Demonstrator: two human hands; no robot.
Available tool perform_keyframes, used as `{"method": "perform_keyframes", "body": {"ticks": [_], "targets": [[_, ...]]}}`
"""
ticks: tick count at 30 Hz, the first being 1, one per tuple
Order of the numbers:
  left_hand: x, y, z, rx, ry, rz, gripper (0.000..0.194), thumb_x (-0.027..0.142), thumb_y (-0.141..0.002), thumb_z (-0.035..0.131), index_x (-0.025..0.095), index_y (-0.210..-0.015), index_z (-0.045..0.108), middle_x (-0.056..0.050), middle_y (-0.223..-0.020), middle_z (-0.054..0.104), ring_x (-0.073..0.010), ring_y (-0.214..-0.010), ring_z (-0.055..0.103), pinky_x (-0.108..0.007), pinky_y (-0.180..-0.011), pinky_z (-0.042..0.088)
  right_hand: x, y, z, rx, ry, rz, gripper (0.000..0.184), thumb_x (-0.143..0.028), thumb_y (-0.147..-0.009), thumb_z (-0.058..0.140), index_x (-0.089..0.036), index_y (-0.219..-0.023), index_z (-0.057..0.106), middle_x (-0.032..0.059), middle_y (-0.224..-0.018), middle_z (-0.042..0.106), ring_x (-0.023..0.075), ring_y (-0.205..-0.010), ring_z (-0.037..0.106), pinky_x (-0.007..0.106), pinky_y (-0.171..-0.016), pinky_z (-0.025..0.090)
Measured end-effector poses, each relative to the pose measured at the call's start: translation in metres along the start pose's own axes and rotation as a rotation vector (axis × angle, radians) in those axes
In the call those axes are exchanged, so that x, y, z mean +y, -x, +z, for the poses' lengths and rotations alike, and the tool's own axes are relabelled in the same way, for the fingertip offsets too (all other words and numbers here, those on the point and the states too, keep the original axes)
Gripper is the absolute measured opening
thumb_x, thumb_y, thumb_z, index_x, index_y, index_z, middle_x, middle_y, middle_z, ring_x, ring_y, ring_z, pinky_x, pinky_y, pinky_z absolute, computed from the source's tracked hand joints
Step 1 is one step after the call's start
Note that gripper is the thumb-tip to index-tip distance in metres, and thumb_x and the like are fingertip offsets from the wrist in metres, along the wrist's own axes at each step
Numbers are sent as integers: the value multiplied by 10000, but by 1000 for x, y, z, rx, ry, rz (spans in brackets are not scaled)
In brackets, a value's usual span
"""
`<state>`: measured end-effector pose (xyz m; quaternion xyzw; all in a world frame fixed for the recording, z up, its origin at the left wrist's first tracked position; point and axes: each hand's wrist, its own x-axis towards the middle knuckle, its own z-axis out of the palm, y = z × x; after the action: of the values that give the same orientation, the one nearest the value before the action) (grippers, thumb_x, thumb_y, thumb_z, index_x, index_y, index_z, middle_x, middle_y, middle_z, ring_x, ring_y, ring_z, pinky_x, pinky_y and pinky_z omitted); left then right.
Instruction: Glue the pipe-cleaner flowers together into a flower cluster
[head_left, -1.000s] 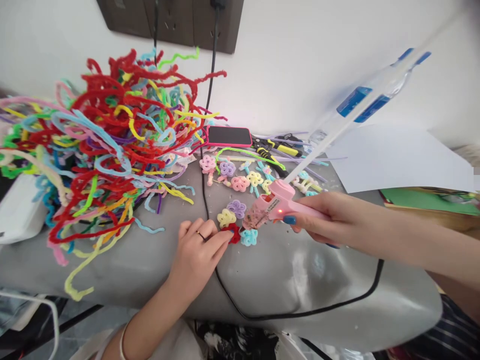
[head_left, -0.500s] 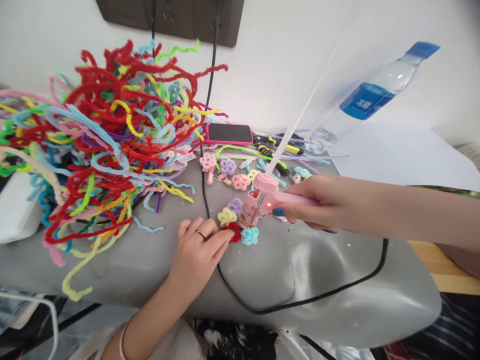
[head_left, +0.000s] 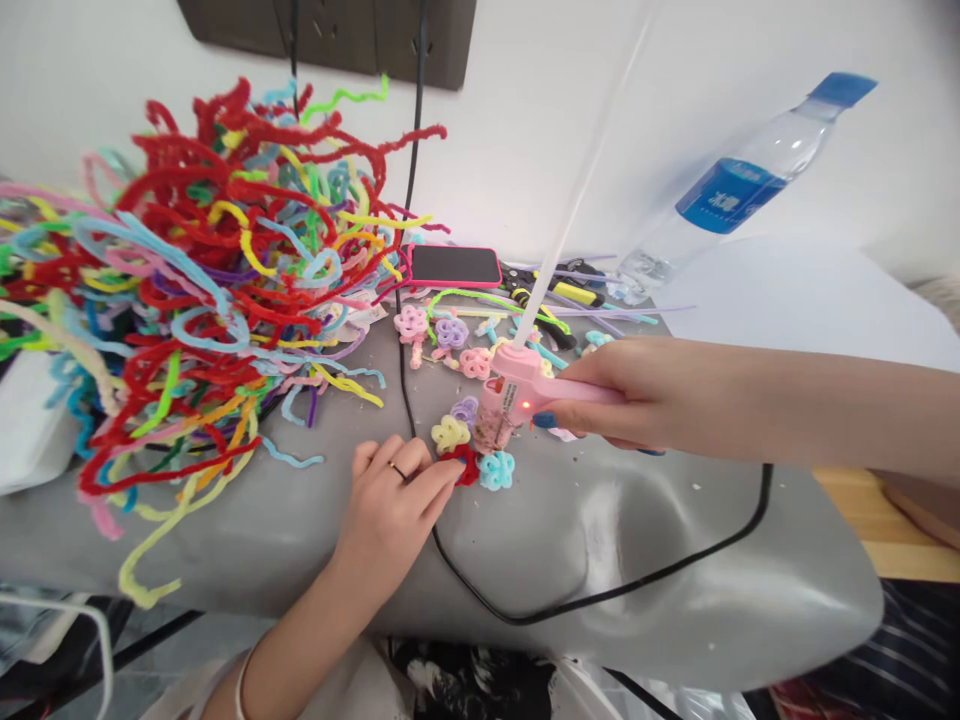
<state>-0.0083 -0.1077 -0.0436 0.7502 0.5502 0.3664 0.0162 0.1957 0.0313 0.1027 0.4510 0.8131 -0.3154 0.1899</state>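
Note:
My right hand [head_left: 607, 405] is closed round the handle of a pink glue gun [head_left: 517, 385] with its orange light lit. A long clear glue stick [head_left: 559, 225] juts up from the gun's back end. The nozzle points down among small pipe-cleaner flowers and its tip is hidden. With pinched fingertips, my left hand [head_left: 397, 490] holds a red pipe-cleaner flower [head_left: 466, 465] against the grey surface. Around it lie a light blue flower [head_left: 496, 470], a pale yellow flower [head_left: 450, 433] and a purple flower [head_left: 465, 410], partly covered by the gun.
A tangled heap of coloured pipe cleaners [head_left: 217, 260] fills the left side. Behind the flowers lie a phone [head_left: 454, 265] and black-and-yellow pliers [head_left: 525, 295]. A water bottle [head_left: 739, 190] leans at the back right. A black cord [head_left: 600, 607] loops across the front.
The glue gun and my right hand have shifted slightly left, with the glue stick tilting more upright. The camera view has moved a little. My left hand keeps its pinch on the red flower.

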Motion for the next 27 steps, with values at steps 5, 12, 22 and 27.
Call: {"method": "perform_keyframes", "body": {"ticks": [5, 12, 22, 27], "targets": [[0, 0, 0, -5, -12, -5, 147, 141, -944, 609, 232, -873, 701, 29, -654, 553, -141, -654, 452, -327, -699, 265, 4, -4, 3, 2, 21, -41, 555, -672, -892, 477, -208, -591, 527, -27, -448, 452, 88, -367, 330, 277, -397, 204], [0, 0, 0, 0, -16, -1, 148, 142, -947, 604, 235, -884, 701, 30, -657, 555, -139, -652, 454, -327, -701, 269, -5, -3, -1, 22, 53, -3, 571, -714, -859, 476, -214, -586, 519, -40, -434, 380, 93, -371, 304, 286, -422, 196], [0, 0, 0, -13, 2, -11, 140, 141, -944, 609, 229, -889, 703, 28, -659, 550, -142, -656, 456, -328, -698, 264, 2, 2, 5, 62, 27, -18, 612, -745, -855, 466, -213, -552, 444, -40, -456, 354, 90, -391, 271, 295, -444, 166], [0, 0, -1, -23, 1, -16, 144, 144, -943, 612, 231, -880, 707, 29, -662, 553, -140, -659, 453, -329, -702, 267, 1, 2, 6, 58, 58, -35, 595, -739, -859, 465, -213, -580, 485, -40, -459, 371, 90, -396, 284, 289, -449, 167]]}}
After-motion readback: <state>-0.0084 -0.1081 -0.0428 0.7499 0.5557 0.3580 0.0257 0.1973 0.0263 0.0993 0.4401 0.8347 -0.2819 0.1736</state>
